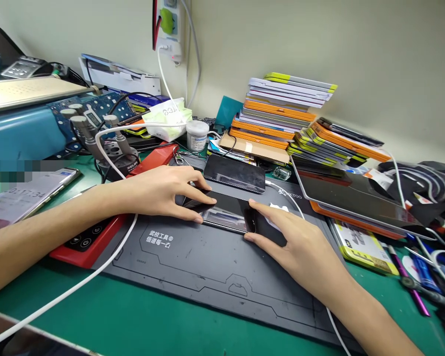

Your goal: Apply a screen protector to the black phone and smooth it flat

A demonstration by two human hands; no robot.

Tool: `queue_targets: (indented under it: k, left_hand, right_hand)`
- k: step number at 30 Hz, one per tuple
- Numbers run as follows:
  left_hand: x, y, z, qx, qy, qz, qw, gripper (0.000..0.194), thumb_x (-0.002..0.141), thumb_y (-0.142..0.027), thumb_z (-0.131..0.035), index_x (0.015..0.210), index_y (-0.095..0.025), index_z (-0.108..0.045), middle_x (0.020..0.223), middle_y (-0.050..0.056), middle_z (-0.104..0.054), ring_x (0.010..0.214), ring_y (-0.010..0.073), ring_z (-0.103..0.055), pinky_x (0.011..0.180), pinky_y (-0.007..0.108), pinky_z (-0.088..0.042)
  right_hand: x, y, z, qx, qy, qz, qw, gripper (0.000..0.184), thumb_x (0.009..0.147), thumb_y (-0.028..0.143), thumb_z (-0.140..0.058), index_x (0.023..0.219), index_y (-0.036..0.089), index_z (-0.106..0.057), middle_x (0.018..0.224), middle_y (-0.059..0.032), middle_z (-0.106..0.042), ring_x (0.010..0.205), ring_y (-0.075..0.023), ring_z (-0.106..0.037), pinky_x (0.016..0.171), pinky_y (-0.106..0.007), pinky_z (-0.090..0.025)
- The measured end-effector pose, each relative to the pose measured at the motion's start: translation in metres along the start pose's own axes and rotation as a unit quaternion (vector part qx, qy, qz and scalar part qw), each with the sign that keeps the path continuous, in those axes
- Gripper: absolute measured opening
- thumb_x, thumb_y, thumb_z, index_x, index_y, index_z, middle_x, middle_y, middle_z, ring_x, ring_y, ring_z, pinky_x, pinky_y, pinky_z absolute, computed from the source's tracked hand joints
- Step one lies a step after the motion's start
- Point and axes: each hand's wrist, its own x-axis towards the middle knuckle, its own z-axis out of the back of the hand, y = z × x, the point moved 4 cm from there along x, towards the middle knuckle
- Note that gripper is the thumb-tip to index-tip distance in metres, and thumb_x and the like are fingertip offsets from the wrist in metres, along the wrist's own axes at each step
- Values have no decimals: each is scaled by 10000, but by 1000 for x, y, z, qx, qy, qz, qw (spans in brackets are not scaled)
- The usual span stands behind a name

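A black phone [228, 212] lies flat, screen up, on the dark grey work mat [193, 262]. My left hand [163, 190] rests on the phone's left end, with its fingers laid over the glass and the thumb at the near edge. My right hand [296, 242] pinches the phone's right end between the index finger on top and the thumb at the near edge. A second black phone [234, 173] lies just behind it on the mat.
A tall stack of orange, white and green screen boxes [282, 116] stands at the back. A dark tablet [356, 200] lies to the right. Left are a red heating pad [92, 237], a lit phone [25, 195], a blue machine [25, 128] and a white cable [107, 257].
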Motion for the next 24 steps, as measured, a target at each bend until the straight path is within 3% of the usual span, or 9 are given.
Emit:
queue_targets:
  k: [7, 24]
  left_hand:
    - [1, -8, 4, 57, 11, -23, 998, 425, 1052, -534, -630, 1384, -301, -755, 1437, 104, -700, 1259, 286, -691, 1050, 380, -549]
    - [1, -12, 3, 61, -8, -36, 997, 397, 1078, -494, -567, 1348, -297, -780, 1424, 109, -708, 1241, 284, -705, 1035, 362, -555]
  right_hand:
    - [0, -1, 1, 31, 19, -48, 998, 519, 1024, 516, -677, 1476, 273, -597, 1463, -77, -707, 1318, -303, -695, 1072, -496, -622]
    - [1, 2, 0, 34, 36, -36, 998, 394, 1054, 469, -637, 1384, 254, -646, 1492, -80, -685, 1355, -294, -669, 1116, -509, -590]
